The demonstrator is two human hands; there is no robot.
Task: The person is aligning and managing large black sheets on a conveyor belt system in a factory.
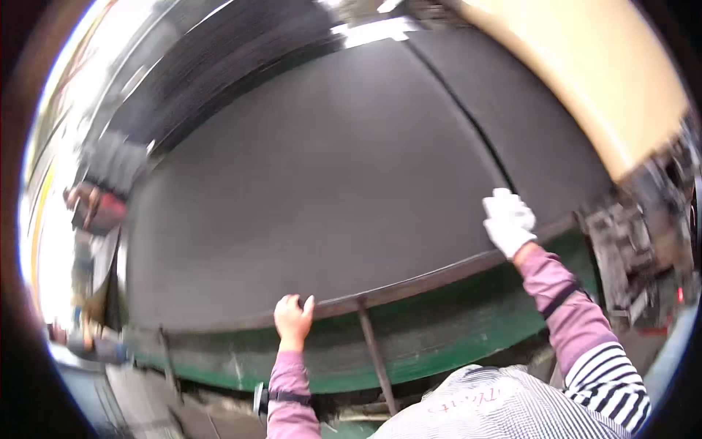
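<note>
Striped top (482, 406) below fingers; L hand (294, 322) half-bent @ black sheet (314, 183) edge, grip unclear; R hand (510, 222) loosely straight atop, empty. Sheet's flat; what's left, dunno.

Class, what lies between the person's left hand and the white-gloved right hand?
In the head view, only a bare stretch of dark sheet lies between the left hand and right hand.

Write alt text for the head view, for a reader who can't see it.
A person's bare left hand is at the near edge of a large dark surface; the white-gloved right hand is farther right, by a dark line running toward the far edge. A green panel shows below.
</note>
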